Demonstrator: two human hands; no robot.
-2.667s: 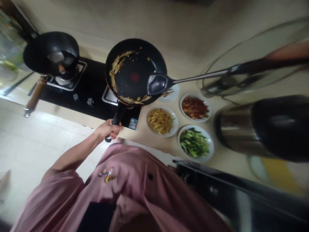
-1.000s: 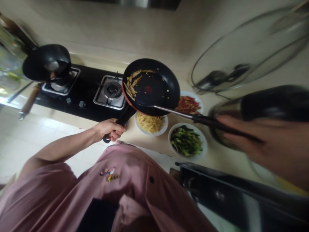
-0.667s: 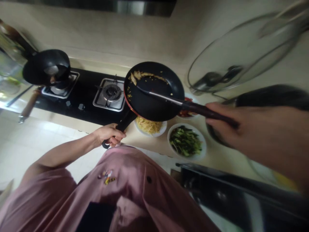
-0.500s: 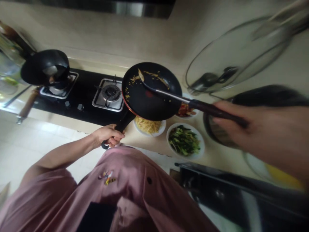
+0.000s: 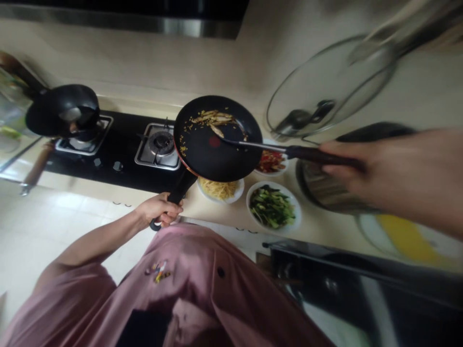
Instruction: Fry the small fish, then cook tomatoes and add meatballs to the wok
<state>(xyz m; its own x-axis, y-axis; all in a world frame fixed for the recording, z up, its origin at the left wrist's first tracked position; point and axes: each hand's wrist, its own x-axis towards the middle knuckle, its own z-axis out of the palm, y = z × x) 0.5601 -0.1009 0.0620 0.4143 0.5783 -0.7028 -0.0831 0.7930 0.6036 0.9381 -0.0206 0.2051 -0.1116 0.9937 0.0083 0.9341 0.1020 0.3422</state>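
- Frying pan [image 5: 220,163], black and round, is held to the right of the gas burner [image 5: 161,143], partly hiding two plates of food from view; its height above the worktop [image 5: 202,212] cannot be told.
- Pan handle [image 5: 182,185] is gripped near its looped end by the left hand [image 5: 161,210], fingers wrapped around it.
- Spatula [image 5: 302,153] is gripped by its dark handle in the right hand [image 5: 376,166], its blade lowered into the pan.
- Browned food pieces [image 5: 213,116] are gathered toward the pan's far side, with one lying at the blade.
- Pan is judged stiff and front-heavy, best held by the handle, its metal probably hot.
- Spatula is judged light and rigid; pieces are judged soft, breakable and slippery, best lifted from beneath.
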